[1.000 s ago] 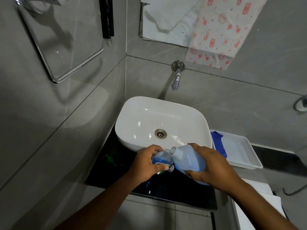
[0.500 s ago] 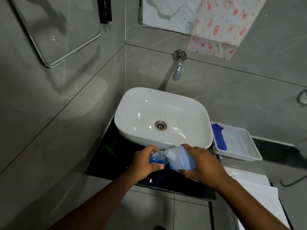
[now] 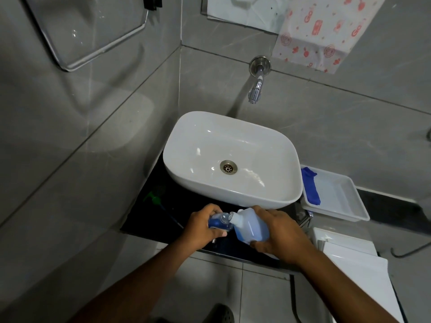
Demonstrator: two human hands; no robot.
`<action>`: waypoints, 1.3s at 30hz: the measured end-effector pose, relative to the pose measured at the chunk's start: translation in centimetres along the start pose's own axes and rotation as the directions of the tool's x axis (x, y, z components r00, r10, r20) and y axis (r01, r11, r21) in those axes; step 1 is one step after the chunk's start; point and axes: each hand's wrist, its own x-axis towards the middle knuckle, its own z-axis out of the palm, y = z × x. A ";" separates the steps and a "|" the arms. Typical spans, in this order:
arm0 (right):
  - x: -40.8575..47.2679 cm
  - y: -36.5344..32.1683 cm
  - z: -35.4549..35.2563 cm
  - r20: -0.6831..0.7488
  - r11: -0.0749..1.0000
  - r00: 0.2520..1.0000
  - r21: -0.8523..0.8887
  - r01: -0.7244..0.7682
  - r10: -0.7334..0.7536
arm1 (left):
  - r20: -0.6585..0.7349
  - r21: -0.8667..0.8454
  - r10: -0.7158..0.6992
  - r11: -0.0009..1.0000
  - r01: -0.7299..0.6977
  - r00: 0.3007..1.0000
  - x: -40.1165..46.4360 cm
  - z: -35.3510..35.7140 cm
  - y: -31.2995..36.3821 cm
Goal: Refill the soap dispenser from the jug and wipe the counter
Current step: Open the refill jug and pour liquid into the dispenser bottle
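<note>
From the head camera, the white basin (image 3: 233, 159) served as the landmark. Just in front of its near rim, over the black counter (image 3: 149, 220), the left hand (image 3: 205, 226) curled its fingers round the soap dispenser (image 3: 219, 223), a small clear bottle holding dark blue liquid. The right hand (image 3: 279, 234) gripped the jug (image 3: 250, 226), a translucent container of pale blue liquid, tipped on its side so that its white neck met the dispenser's open mouth. Both hands were closed on what they held, neither spread wide.

To the basin's right a white tray (image 3: 345, 206) sat on the counter, with a blue cloth (image 3: 310, 187) lying along its left side. To the basin's front left, a green object (image 3: 152, 199) lay on the dark counter; what it was could not be told. Above the basin a chrome tap (image 3: 256, 87) jutted from the grey tiled wall, and a patterned cloth (image 3: 321, 29) hung higher up, to the right of the tap.
</note>
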 end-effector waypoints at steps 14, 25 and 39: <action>1.3 -0.7 -1.5 0.062 0.986 0.998 -0.163 0.035 -0.025 | 0.026 -0.013 0.005 1.000 -0.004 1.000 0.0 -0.3 0.2; 1.7 -1.4 -2.4 0.078 0.966 0.997 -0.254 0.047 -0.027 | 0.027 -0.017 -0.019 1.000 0.019 0.999 -0.1 -0.3 0.2; 1.9 -1.7 -2.7 0.083 0.964 0.996 -0.264 0.038 -0.017 | 0.013 -0.019 -0.023 1.000 0.023 1.000 0.1 -0.1 0.2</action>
